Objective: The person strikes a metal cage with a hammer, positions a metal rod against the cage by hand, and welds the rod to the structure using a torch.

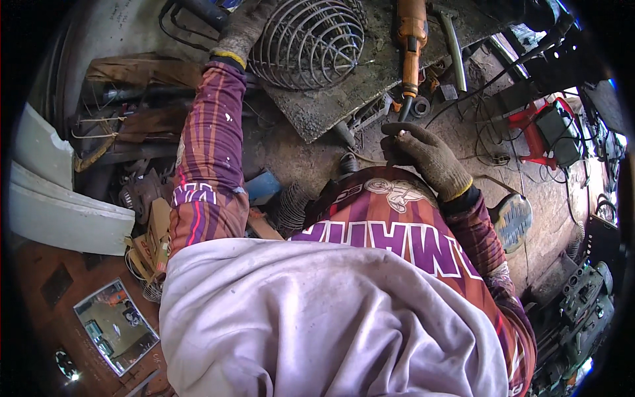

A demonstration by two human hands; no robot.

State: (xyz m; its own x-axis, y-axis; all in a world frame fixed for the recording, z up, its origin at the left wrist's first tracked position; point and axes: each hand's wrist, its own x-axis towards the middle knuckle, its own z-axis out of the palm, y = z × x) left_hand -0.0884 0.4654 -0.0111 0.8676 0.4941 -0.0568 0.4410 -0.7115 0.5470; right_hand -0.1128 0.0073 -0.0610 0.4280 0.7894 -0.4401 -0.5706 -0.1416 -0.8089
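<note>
Wall (145,36), pale grey, upper left | floor (549,212), brown, stained, cable-strewn | worktop (317,114), dark, grimy | rectangular pane (116,331), reflective, on reddish-brown surface (40,259), lower left | bright patches (621,140), right rim

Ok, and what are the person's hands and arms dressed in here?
The left hand and right hand wear soiled grey-brown knit gloves with yellow cuff edges. The left sleeve and right sleeve are maroon-purple with orange-brown stripes; white-edged lettering marks the left.

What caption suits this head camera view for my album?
Gloved left hand by a wire cage on a grimy table, orange power tool alongside, gloved right hand near the shirt.
</note>
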